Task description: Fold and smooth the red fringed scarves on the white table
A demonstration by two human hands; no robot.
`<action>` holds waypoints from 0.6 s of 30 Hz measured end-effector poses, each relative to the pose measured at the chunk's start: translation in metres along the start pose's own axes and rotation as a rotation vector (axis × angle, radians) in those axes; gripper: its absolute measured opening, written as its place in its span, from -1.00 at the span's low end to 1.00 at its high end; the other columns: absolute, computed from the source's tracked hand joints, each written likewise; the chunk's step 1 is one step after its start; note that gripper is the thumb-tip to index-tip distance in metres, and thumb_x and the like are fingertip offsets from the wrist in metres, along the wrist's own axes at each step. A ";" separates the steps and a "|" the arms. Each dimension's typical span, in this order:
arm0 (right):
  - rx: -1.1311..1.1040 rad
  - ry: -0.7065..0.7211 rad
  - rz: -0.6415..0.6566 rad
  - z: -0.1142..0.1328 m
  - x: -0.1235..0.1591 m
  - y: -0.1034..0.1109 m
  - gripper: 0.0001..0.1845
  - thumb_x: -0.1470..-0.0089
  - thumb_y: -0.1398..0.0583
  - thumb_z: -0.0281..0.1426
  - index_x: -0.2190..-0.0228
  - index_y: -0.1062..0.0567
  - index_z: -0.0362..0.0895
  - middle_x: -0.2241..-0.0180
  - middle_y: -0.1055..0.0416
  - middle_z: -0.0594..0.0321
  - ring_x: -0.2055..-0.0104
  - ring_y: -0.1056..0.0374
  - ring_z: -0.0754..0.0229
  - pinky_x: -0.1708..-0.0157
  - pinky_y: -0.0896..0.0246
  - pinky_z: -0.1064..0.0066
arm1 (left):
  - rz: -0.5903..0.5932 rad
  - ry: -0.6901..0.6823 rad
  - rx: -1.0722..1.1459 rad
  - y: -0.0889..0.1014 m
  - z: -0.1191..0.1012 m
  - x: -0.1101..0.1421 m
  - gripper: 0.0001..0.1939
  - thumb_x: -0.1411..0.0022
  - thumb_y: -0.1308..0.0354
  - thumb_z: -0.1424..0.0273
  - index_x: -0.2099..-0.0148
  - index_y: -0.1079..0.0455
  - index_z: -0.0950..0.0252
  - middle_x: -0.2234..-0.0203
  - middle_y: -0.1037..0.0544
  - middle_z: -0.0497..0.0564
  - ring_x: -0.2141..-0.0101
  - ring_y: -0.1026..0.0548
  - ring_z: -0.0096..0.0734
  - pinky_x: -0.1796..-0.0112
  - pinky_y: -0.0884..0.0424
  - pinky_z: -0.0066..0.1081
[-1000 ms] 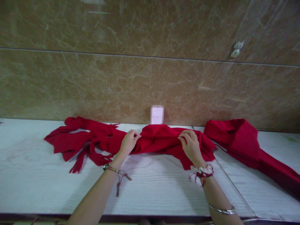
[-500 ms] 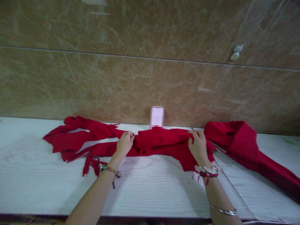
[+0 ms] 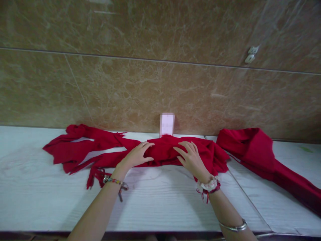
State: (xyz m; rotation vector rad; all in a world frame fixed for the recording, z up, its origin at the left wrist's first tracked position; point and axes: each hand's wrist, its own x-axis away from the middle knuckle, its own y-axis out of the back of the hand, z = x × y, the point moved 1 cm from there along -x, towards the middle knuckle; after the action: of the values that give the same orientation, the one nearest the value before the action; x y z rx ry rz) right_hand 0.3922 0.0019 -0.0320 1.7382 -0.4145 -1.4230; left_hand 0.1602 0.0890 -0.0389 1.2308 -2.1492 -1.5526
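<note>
A red fringed scarf [image 3: 163, 152] lies bunched lengthwise along the back of the white wood-grain table [image 3: 160, 204]. My left hand [image 3: 137, 154] rests at its middle, thumb and fingers apart. Just right of it, my right hand [image 3: 190, 159] is spread over the cloth, fingers pointing left. Neither hand has the fabric pinched. Loose folds and tasselled ends of red cloth [image 3: 72, 149] trail off to the left. Whether all this is one piece cannot be told.
Another length of red cloth [image 3: 250, 147] stretches to the right edge. Against the brown marbled wall [image 3: 125, 87] stands a blurred pale card-like object [image 3: 167, 124], behind the scarf. A small white fitting [image 3: 251, 54] is on the wall. The table's front edge runs along the bottom.
Both hands have loosened from the cloth and opened. My right hand has moved left toward the middle; my left has shifted slightly right. The cloth's right part now lies more gathered.
</note>
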 end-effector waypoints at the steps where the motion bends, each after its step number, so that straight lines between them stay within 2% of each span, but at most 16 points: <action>1: 0.014 -0.029 -0.026 -0.003 0.000 0.000 -0.71 0.00 -0.10 -0.52 0.21 -0.44 -0.06 0.11 -0.30 0.08 0.01 -0.14 0.00 0.00 0.00 -0.03 | -0.011 0.010 -0.008 -0.001 0.001 0.000 -0.52 -0.01 -0.13 0.45 -0.03 -0.22 0.23 0.01 -0.34 0.05 0.01 -0.28 -0.26 -0.02 -0.16 -0.29; 5: -0.037 -0.118 -0.157 -0.012 0.002 0.001 -0.81 -0.03 -0.05 -0.52 0.40 -0.45 -0.09 0.24 -0.34 0.10 0.13 -0.22 0.03 0.07 -0.09 0.02 | -0.141 0.076 0.048 -0.002 0.000 -0.003 -0.65 -0.09 -0.01 0.51 0.03 -0.28 0.23 0.12 -0.45 0.01 0.13 -0.40 -0.33 0.05 -0.25 -0.33; 11: -0.289 -0.225 -0.393 -0.020 -0.010 0.022 -0.86 -0.06 -0.04 -0.43 0.42 -0.40 -0.07 0.34 -0.32 0.18 0.26 -0.27 0.13 0.23 -0.22 0.24 | -0.485 0.130 0.373 0.019 -0.011 -0.006 -0.74 -0.14 0.01 0.41 0.10 -0.30 0.29 0.16 -0.46 0.02 0.15 -0.41 -0.35 0.10 -0.29 -0.40; 13: -0.282 -0.249 -0.436 -0.028 -0.021 0.027 -0.87 -0.06 -0.05 -0.39 0.43 -0.40 -0.07 0.35 -0.31 0.19 0.27 -0.27 0.13 0.25 -0.22 0.27 | -0.518 0.154 0.443 0.023 -0.013 -0.009 -0.72 -0.15 0.02 0.41 0.06 -0.27 0.28 0.12 -0.43 0.02 0.14 -0.40 -0.37 0.12 -0.30 -0.42; 15: -0.225 -0.281 -0.437 -0.037 -0.031 0.024 -0.86 -0.05 -0.06 -0.36 0.47 -0.40 -0.07 0.38 -0.31 0.19 0.29 -0.27 0.13 0.27 -0.23 0.27 | -0.504 0.201 0.413 0.021 -0.012 -0.013 -0.68 -0.15 0.01 0.42 0.01 -0.23 0.26 0.14 -0.43 0.01 0.15 -0.40 -0.37 0.13 -0.31 -0.41; 18: -0.026 -0.367 -0.301 -0.047 -0.038 0.004 -0.86 -0.01 -0.08 -0.39 0.50 -0.42 -0.11 0.40 -0.31 0.13 0.31 -0.26 0.07 0.30 -0.22 0.18 | -0.430 0.300 0.110 0.008 -0.007 -0.016 -0.60 -0.10 -0.04 0.52 -0.02 -0.22 0.24 0.23 -0.45 0.03 0.16 -0.40 -0.27 0.11 -0.27 -0.31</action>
State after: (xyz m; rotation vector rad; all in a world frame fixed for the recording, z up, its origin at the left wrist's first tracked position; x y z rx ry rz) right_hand 0.4248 0.0445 -0.0035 1.5643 -0.3330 -1.9679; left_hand 0.1702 0.0968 -0.0245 1.9254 -1.8813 -1.2883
